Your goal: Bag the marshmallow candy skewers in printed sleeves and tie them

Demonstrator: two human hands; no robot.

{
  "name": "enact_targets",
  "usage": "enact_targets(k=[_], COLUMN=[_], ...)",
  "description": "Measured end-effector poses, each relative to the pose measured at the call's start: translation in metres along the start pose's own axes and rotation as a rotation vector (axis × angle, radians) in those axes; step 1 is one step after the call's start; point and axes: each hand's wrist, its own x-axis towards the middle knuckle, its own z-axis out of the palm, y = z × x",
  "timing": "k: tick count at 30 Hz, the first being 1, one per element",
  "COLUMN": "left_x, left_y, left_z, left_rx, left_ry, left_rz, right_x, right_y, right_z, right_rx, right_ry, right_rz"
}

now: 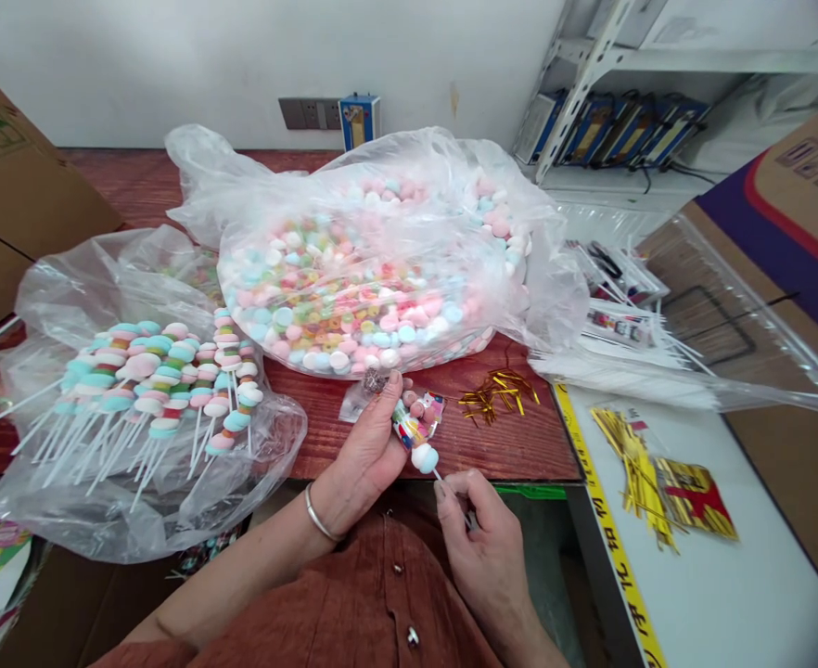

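Observation:
My left hand [371, 445] is closed around a small printed plastic wrapper [417, 415] near the table's front edge. From the wrapper's lower end pokes a candy skewer [424, 457] with white and pale blue pieces. My right hand [482, 524] pinches the skewer's thin white stick. Just beyond my left fingertips lies a large clear bag of pastel candies [353, 288]. A small brown, crinkled thing [374, 379] sits by those fingertips; I cannot tell what it is. To the left, several finished candy skewers [159, 371] rest on a clear plastic sheet [270, 445].
Gold twist ties [499, 394] lie right of my hands, with a further yellow bundle [635, 473] on the white side surface [743, 594]. White sticks and packets [624, 325] sit at right. Cardboard boxes [26, 167] flank the table [534, 436]; metal shelving [590, 83] stands behind.

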Motion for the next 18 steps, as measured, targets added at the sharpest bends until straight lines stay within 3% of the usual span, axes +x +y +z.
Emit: enact_targets(k=[4, 7, 9, 15, 18], left_x=[-0.002, -0.002, -0.002, -0.006, -0.008], left_y=[-0.002, -0.006, -0.009, -0.011, -0.013], left_z=[0.0, -0.004, -0.006, -0.005, -0.003], left_rx=[0.041, 0.067, 0.069, 0.047, 0.059], left_ry=[0.032, 0.031, 0.024, -0.052, -0.062], left_rz=[-0.032, -0.057, -0.061, -0.083, -0.079], right_x=[0.001, 0.003, 0.005, 0.009, 0.009], right_y=[0.01, 0.01, 0.007, 0.0, 0.0], right_z=[0.004, 0.0, -0.004, -0.01, -0.006], right_rx=[-0.364, -0.459, -0.343, 0.406, 0.518], right_ry=[0.117, 0.12, 0.054, -0.207, -0.236], right_rz=[-0.379, -0.436, -0.309, 0.354, 0.429])
